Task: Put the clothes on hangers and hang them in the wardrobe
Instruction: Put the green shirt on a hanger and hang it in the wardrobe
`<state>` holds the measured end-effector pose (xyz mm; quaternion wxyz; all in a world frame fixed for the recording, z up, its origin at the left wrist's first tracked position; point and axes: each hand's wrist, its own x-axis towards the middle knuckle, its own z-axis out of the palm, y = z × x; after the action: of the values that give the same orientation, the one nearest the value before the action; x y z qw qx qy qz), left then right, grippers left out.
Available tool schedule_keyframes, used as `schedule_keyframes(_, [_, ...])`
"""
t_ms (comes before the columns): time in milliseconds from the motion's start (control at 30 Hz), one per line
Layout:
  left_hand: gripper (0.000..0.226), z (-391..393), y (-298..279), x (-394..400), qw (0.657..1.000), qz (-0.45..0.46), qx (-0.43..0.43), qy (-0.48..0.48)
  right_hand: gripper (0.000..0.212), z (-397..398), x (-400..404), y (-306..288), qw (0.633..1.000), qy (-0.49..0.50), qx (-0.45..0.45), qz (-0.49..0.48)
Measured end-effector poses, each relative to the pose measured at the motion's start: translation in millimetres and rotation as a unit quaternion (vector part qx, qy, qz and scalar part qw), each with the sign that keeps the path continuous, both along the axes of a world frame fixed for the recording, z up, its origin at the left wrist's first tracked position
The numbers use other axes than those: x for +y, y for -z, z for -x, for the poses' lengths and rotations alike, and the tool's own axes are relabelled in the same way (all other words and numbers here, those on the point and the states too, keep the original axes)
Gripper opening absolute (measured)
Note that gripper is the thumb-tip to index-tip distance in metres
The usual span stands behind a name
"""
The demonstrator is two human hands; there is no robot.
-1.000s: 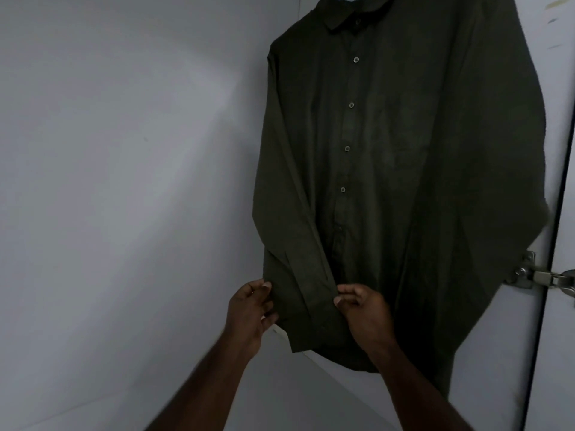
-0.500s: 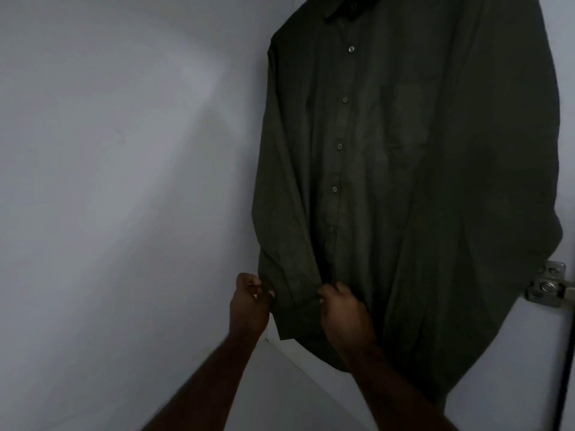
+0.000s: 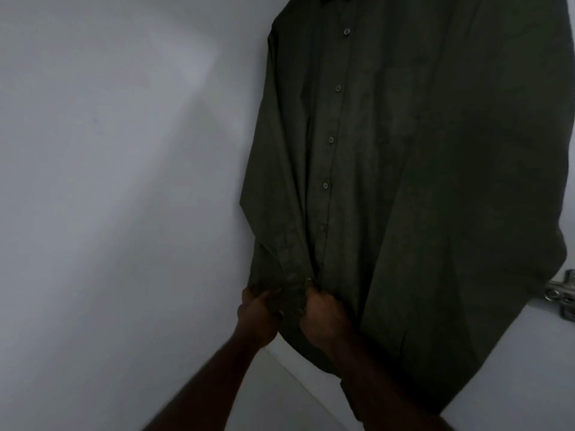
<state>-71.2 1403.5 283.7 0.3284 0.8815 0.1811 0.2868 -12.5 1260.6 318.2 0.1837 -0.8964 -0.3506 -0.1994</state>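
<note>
A dark green long-sleeved shirt hangs in front of me, buttoned down its front, its collar and hanger cut off by the top edge. My left hand and my right hand are close together at the bottom of the shirt's left sleeve. Both grip the sleeve cuff, one on each side. A cuff button shows between the hands.
A white wardrobe wall fills the left. The white wardrobe door stands behind the shirt at the right, with a metal hinge at the right edge. The light is dim.
My hands have closed in on the sleeve cuff and come nearer to each other. The view has moved closer and lower, so the collar has left the frame.
</note>
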Motion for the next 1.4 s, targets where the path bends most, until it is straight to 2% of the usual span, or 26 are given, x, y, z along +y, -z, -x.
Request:
schedule_keyframes(100, [0.057,-2,2,-3,0.998,-0.046,0.032,-0.007,0.069,4,1,0,1.0,-0.009,0.018,-0.004])
schedule_keyframes(233, [0.042,1,2,-7,0.997,-0.046,0.044,0.039,0.07,15,1,-1,0.999,-0.011,0.035,-0.006])
schedule_keyframes(400, [0.031,20,7,-19,0.996,-0.077,-0.016,0.043,0.071,39,-3,2,0.999,-0.024,0.044,-0.015])
schedule_keyframes(567, [0.038,44,6,-28,0.994,-0.08,-0.065,0.035,0.069,66,-7,-5,0.999,-0.02,0.016,-0.024])
schedule_keyframes(700, [0.066,70,-1,-31,0.993,-0.088,-0.08,0.003,0.072,90,-10,-14,0.999,-0.012,-0.035,-0.014])
schedule_keyframes(767, [0.071,84,-5,-30,0.991,-0.112,-0.078,0.0,0.072,101,-14,-19,0.997,-0.008,-0.075,-0.011])
schedule_keyframes(867, [0.074,103,-11,-30,0.986,-0.15,-0.078,-0.006,0.073,117,-21,-28,0.99,0.005,-0.143,0.011])
schedule_keyframes(1067, [0.077,137,-29,-45,0.971,-0.221,-0.084,-0.048,0.079,150,-35,-44,0.979,0.027,-0.199,0.028])
schedule_keyframes(1400, [0.074,155,-69,-102,0.95,-0.276,-0.142,-0.04,0.068,184,-90,-71,0.952,0.073,-0.296,0.033])
